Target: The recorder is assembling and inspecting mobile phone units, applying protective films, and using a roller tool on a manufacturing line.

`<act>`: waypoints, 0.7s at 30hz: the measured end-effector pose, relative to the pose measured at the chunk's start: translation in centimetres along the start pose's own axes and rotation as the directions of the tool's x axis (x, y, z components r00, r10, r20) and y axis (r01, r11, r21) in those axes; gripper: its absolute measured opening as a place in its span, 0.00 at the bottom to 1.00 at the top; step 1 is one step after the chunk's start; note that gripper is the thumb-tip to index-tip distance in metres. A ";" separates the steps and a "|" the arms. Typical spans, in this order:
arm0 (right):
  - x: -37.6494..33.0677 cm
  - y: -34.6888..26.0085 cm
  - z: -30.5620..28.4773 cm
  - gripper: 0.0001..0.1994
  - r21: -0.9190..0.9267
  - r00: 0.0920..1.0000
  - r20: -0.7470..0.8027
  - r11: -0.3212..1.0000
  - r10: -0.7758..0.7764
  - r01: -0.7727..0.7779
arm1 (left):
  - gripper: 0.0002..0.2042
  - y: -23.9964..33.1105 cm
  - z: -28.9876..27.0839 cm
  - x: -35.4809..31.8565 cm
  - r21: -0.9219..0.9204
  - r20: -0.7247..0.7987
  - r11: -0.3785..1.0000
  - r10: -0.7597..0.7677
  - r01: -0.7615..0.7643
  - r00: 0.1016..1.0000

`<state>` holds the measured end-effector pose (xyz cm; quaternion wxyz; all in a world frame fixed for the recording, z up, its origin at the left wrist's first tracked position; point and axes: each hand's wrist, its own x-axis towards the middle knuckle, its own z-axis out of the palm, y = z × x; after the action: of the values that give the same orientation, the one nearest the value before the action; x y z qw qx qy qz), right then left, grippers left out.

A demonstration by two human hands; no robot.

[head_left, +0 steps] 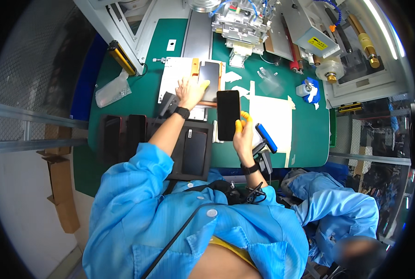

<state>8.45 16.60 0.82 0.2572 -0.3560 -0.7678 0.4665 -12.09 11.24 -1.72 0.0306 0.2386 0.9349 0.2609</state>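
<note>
My right hand, with yellow finger cots, is closed round the lower right edge of a black smartphone, held upright over the table. My left hand lies with fingers spread on a white fixture plate. Its thumb, in a yellow cot, reaches the edge of a dark phone-sized panel set in the fixture beside an orange-brown strip. Whether the thumb presses on the panel I cannot tell. Another dark phone rests in a black tray close to my body.
Two more dark phones lie at left. A blue-headed roller is right of my right hand, near a taped white sheet. Behind stands a metal machine. A clear plastic bag lies far left. Another person's blue sleeve is at lower right.
</note>
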 end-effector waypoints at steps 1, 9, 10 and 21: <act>1.2 0.8 0.1 0.15 -0.004 1.000 -0.010 1.000 -0.004 0.004 | 0.21 0.4 1.3 0.1 0.064 -0.110 0.998 0.000 0.007 0.994; 9.1 1.8 5.8 0.14 0.007 0.998 0.012 0.998 0.069 -0.069 | 0.09 -1.9 -3.2 -2.1 -0.885 0.257 0.366 -0.131 0.287 0.958; 9.9 2.0 6.9 0.14 -0.018 0.998 0.012 0.998 0.060 -0.060 | 0.11 -2.5 -4.7 -3.3 -0.904 0.346 0.218 -0.127 0.367 0.930; 9.7 5.0 5.2 0.12 -0.389 0.994 -0.020 0.917 -0.108 0.092 | 0.20 -6.0 -10.1 -12.7 -0.851 0.520 -0.168 -0.134 0.498 0.844</act>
<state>0.25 23.02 -5.27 0.2209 -0.3698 -0.8565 0.2844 -5.26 -3.90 3.13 0.3744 -0.0718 0.4588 0.8026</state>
